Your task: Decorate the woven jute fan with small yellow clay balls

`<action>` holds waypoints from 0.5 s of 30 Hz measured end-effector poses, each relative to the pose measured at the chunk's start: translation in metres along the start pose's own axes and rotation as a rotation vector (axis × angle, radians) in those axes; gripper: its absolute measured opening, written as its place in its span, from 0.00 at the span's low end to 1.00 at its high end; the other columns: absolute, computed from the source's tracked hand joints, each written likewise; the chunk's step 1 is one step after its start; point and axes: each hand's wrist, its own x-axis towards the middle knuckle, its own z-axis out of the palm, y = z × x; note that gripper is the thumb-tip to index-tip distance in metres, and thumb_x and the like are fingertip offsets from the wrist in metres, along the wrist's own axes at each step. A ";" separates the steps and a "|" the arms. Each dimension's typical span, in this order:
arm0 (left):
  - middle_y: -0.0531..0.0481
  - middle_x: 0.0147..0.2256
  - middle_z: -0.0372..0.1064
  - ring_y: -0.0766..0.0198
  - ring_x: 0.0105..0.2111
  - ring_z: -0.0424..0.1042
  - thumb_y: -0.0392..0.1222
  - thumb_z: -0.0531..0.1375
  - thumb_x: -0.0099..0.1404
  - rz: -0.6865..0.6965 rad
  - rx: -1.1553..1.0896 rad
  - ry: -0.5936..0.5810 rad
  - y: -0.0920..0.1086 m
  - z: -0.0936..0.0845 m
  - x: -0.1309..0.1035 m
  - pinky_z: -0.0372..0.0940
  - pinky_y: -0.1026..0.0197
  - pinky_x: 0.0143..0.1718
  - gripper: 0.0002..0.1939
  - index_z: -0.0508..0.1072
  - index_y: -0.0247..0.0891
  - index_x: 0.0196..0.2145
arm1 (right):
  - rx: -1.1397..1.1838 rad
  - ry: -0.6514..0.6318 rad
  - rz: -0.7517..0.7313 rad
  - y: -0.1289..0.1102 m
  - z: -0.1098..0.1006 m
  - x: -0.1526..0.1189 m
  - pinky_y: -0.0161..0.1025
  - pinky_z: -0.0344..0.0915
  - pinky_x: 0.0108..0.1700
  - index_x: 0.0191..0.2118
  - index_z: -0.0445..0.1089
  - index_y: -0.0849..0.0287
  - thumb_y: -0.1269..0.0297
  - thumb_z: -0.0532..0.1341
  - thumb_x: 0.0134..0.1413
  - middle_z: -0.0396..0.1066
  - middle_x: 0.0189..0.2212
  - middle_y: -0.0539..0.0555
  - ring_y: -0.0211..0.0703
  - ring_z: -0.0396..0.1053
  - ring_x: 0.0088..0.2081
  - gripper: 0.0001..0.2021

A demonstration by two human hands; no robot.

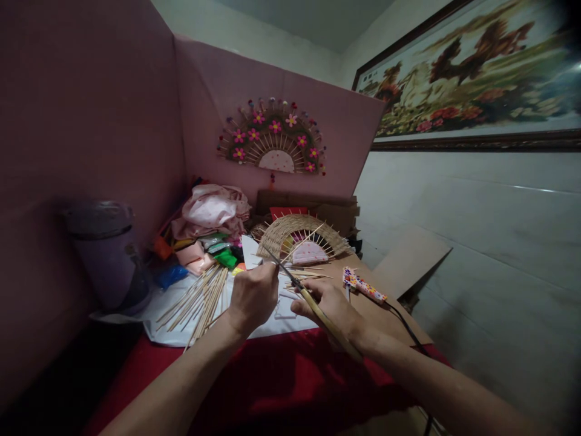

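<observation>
My right hand [333,309] is closed on what look like scissors [311,300], with long yellowish handles and a dark pointed blade aimed up and left. My left hand [256,293] forms a fist beside that blade; whatever its fingers grip is hidden. Just behind both hands stands a woven fan [272,236] on thin sticks, with a pale pink half-round base [309,252]. One stick lies slantwise across the fan's front. Left of my left hand, many loose wooden sticks [200,309] are spread over a white sheet [166,336].
A flower-patterned glue gun [363,286] with a black cord lies on brown cardboard [394,321] at the right. Coloured packets [197,257], pink cloth [213,209] and a purple flask [109,257] are at the left. A decorated fan [275,136] hangs on the pink panel behind.
</observation>
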 end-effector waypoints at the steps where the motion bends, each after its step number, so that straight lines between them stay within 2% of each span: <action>1: 0.48 0.20 0.64 0.65 0.20 0.59 0.34 0.49 0.62 0.005 0.030 -0.002 0.000 0.000 0.000 0.44 0.60 0.26 0.11 0.62 0.38 0.22 | 0.002 0.006 -0.004 0.000 0.001 0.000 0.33 0.53 0.29 0.28 0.64 0.61 0.50 0.64 0.45 0.59 0.23 0.46 0.35 0.54 0.26 0.17; 5: 0.48 0.20 0.65 0.64 0.21 0.61 0.36 0.49 0.63 -0.028 0.030 -0.025 0.004 0.000 -0.001 0.44 0.60 0.26 0.12 0.63 0.38 0.23 | -0.022 0.044 -0.012 0.001 0.003 0.000 0.33 0.53 0.28 0.27 0.65 0.60 0.51 0.64 0.44 0.59 0.23 0.46 0.35 0.54 0.26 0.17; 9: 0.48 0.20 0.65 0.64 0.21 0.61 0.39 0.47 0.65 -0.156 0.010 -0.054 -0.001 -0.003 0.005 0.46 0.61 0.26 0.14 0.64 0.38 0.23 | -0.074 0.009 -0.019 0.005 -0.002 0.004 0.33 0.52 0.28 0.26 0.66 0.61 0.51 0.63 0.46 0.61 0.23 0.47 0.35 0.56 0.26 0.16; 12: 0.48 0.20 0.65 0.64 0.22 0.62 0.40 0.47 0.65 -0.267 -0.019 0.019 -0.016 -0.008 0.014 0.47 0.61 0.26 0.15 0.65 0.38 0.22 | -0.101 -0.003 0.022 0.012 -0.003 0.006 0.33 0.53 0.28 0.26 0.66 0.61 0.51 0.62 0.46 0.64 0.24 0.48 0.36 0.58 0.26 0.16; 15: 0.48 0.22 0.67 0.64 0.24 0.64 0.41 0.47 0.65 -0.351 -0.097 0.174 -0.028 -0.013 0.020 0.49 0.62 0.27 0.16 0.66 0.38 0.22 | -0.146 -0.030 0.090 0.019 0.003 0.006 0.33 0.54 0.28 0.31 0.68 0.60 0.56 0.65 0.42 0.67 0.26 0.48 0.37 0.61 0.27 0.13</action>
